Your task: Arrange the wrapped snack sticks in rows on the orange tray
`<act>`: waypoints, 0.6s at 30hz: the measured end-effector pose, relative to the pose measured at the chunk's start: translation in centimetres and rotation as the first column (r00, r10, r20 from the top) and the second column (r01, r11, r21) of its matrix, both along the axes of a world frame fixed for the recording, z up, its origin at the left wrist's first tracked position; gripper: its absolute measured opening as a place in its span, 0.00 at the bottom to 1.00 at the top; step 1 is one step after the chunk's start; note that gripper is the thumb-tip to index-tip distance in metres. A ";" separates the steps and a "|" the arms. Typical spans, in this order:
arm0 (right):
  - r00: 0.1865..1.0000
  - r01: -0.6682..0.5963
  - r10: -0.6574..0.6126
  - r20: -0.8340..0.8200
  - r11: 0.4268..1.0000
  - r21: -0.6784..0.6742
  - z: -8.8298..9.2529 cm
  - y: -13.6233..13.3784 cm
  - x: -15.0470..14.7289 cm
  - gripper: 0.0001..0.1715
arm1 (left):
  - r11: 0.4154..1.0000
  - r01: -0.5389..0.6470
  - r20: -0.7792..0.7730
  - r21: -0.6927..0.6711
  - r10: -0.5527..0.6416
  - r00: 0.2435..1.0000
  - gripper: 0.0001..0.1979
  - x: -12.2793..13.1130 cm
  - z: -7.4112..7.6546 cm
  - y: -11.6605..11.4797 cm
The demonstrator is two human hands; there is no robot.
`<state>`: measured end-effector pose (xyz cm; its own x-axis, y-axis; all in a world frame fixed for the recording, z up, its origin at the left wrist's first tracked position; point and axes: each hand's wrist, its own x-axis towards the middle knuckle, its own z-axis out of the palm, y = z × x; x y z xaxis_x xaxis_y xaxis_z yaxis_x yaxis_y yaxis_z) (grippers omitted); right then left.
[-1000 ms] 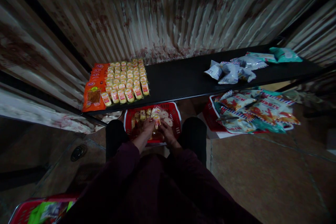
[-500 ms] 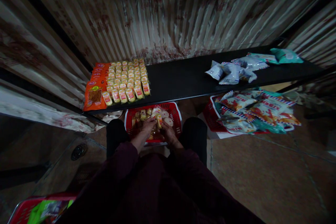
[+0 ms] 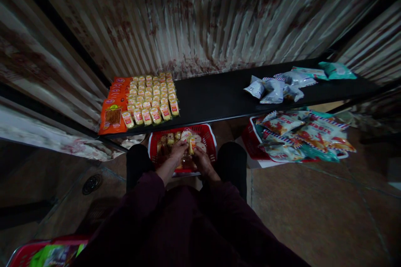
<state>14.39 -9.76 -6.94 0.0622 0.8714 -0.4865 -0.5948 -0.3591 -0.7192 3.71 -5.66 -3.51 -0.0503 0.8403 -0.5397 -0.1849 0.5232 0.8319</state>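
Between my knees, a small yellow wrapped snack cake is held upright over a red basket. My left hand has its fingers closed at the cake's left side. From the right, my right hand grips the same cake with bent fingers. Inside the basket lie more packaged snacks, with pale round pieces by the right hand and yellow wrapped pieces beyond the left. My fingertips are small and dim.
Rows of yellow wrapped cakes and orange packets stand on the black shelf's left end. Silver-blue bags and teal bags lie to the right. Below sits a red basket of chip bags. Another red basket is lower left.
Both hands stay over the basket with the snack cake, which has turned slightly between the fingers. The whole view has shifted a little.
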 end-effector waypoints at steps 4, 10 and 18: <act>1.000 0.009 -0.010 0.019 0.999 0.049 0.7 -0.1 0.2 0.27 | 1.000 -0.016 0.012 -0.013 0.016 1.000 0.07 0.3 0.7 0.2; 0.997 0.073 -0.073 0.018 0.997 0.006 0.9 0.0 0.5 0.27 | 0.999 -0.040 0.062 -0.004 0.040 0.997 0.07 0.3 1.6 0.2; 0.999 0.014 -0.014 -0.030 1.000 0.004 1.3 -0.4 0.5 0.24 | 0.999 0.045 0.015 0.030 -0.046 0.999 0.06 0.2 1.7 -0.5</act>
